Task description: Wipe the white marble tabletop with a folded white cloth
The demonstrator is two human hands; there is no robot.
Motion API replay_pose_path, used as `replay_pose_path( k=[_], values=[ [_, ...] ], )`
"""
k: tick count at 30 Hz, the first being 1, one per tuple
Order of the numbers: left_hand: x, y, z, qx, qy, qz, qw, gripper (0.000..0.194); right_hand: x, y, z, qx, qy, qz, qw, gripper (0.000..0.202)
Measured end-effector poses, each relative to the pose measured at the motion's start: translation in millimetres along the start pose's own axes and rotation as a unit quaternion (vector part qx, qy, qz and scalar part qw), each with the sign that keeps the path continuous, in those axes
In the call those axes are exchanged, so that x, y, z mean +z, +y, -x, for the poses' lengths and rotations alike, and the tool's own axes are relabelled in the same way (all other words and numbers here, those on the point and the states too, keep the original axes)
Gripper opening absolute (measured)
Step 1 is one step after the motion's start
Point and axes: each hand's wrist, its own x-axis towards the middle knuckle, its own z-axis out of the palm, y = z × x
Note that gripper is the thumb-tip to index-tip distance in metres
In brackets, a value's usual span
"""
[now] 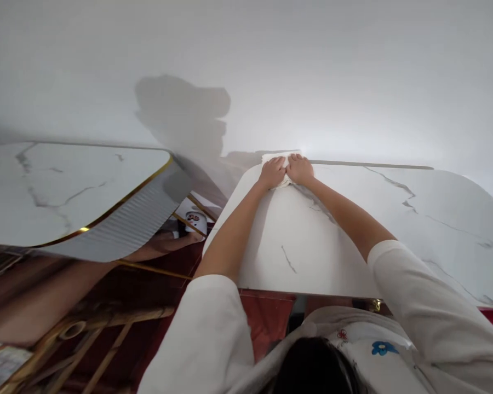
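Note:
Both of my arms reach forward across a white, marble-patterned tabletop point(283, 235) to its far edge by the wall. Under my hands lies a crumpled white cloth point(268, 158), pressed flat on the surface. My left hand point(274, 172) covers its left part, with the fingers bent over it. Beside it, my right hand point(300, 168) holds down the right part, and the fingertips of the two hands nearly meet. Parts of the cloth are hidden beneath the palms.
A pale wall point(353, 82) rises behind the tabletop. To the left stands another marble-patterned table point(78, 191) with a gold rim and ribbed grey side. Below it are another person's bare limbs point(66, 298), a bamboo frame point(107, 350) and a white object with a dark picture point(196, 222).

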Motion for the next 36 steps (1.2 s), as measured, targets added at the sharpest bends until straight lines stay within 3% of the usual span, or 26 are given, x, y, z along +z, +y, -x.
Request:
replay_pose_path(
  k=[4, 9, 15, 18, 22, 27, 31, 36],
  values=[
    [-20.2, -49, 35, -0.032, -0.008, -0.029, 0.999, 0.051, 9, -56, -9, -0.04, 0.008, -0.031, 0.999, 0.048],
    [-42.5, -67, 95, -0.027, -0.004, -0.06, 0.998, 0.053, 3, -103, 23, -0.088, 0.025, -0.058, 0.994, 0.048],
    [-80.1, -41, 188, -0.009, -0.032, -0.05, 0.998, 0.059, -31, -150, 98, -0.106, -0.027, -0.019, 0.994, 0.052],
    [-102.6, -18, 233, -0.011, -0.057, -0.009, 0.998, 0.06, -46, -169, 138, -0.173, -0.085, 0.013, 0.981, 0.052],
    [-122.5, 15, 273, -0.029, -0.062, 0.056, 0.996, 0.054, -52, -186, 183, -0.172, -0.112, -0.011, 0.979, 0.053],
    [-117.2, 31, 275, -0.075, 0.004, -0.014, 0.997, 0.055, -50, -185, 197, -0.188, -0.049, -0.036, 0.98, 0.052],
    [-103.7, 12, 251, -0.054, -0.004, -0.064, 0.996, 0.057, -43, -173, 170, -0.175, -0.027, -0.059, 0.982, 0.056],
    [-88.8, -20, 198, -0.03, -0.021, -0.082, 0.996, 0.054, -31, -152, 122, -0.124, -0.017, -0.096, 0.988, 0.06]
  ],
)
